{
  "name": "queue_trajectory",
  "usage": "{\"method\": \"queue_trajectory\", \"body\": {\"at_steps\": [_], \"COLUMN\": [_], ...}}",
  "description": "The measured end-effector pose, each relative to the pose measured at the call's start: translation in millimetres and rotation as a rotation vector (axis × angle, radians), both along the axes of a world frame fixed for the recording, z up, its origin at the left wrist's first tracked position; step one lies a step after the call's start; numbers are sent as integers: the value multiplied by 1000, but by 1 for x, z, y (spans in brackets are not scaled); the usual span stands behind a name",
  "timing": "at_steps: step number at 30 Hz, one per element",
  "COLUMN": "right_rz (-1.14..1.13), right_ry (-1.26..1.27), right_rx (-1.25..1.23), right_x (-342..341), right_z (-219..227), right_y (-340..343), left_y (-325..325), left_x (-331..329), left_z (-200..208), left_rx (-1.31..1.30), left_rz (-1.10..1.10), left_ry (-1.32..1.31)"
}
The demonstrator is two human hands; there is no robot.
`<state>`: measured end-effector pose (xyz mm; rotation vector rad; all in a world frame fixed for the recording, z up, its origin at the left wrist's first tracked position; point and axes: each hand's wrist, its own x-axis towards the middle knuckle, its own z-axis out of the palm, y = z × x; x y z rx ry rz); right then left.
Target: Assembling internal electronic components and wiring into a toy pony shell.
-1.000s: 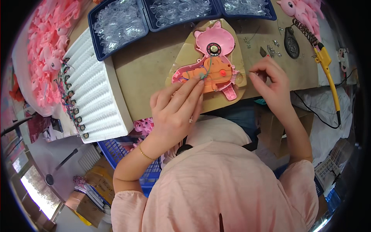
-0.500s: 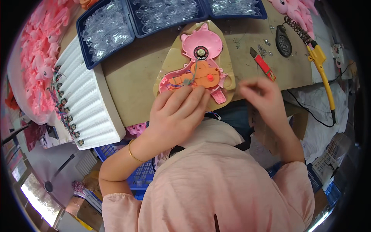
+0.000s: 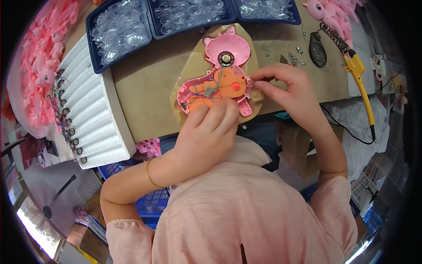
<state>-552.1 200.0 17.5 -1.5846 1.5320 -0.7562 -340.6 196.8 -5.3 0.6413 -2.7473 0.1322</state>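
Observation:
A pink toy shell half (image 3: 227, 45), shaped like an animal, lies hollow side up in a tan holder (image 3: 193, 57) on the workbench. A round speaker (image 3: 226, 59) sits in its head. The body holds an orange plastic housing (image 3: 224, 86) with a red button (image 3: 236, 86) and thin coloured wires (image 3: 206, 92). My left hand (image 3: 206, 132) presses its bent fingertips on the housing's near edge; its thumb is hidden. My right hand (image 3: 285, 90) pinches thumb and forefinger together at the shell's right edge. What sits in that pinch is too small to make out.
Blue trays (image 3: 151, 35) of clear plastic parts line the back. Left are a white ribbed foam tray (image 3: 99, 105), speakers (image 3: 72, 132) and bagged pink toy parts (image 3: 44, 61). Right are small metal pieces (image 3: 296, 55), a dark oval weight (image 3: 317, 50) and a yellow-handled soldering iron (image 3: 358, 72).
My right hand has come left to the shell's right edge, now covering most of the red cutter. My left fingers have slid slightly nearer me, uncovering more of the housing and wires.

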Motion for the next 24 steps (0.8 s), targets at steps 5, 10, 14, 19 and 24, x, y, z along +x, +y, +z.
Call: {"method": "queue_trajectory", "body": {"at_steps": [5, 10, 14, 19, 24], "right_rz": [-111, -44, -80, -4, 81], "right_ry": [73, 312, 307, 462, 483], "right_rx": [-102, -431, -462, -453, -463], "right_x": [8, 14, 18, 15, 10], "right_z": [-16, -24, -31, -25, -19], "right_y": [8, 16, 19, 17, 9], "left_y": [-2, -1, 0, -1, -1], "left_x": [-1, -1, -1, -1, -2], "left_z": [-4, 0, 0, -3, -4], "left_rx": [-1, -8, 25, 22, 33], "left_rz": [-5, -6, -2, 4, -14], "left_ry": [51, 0, -5, 24, 65]}}
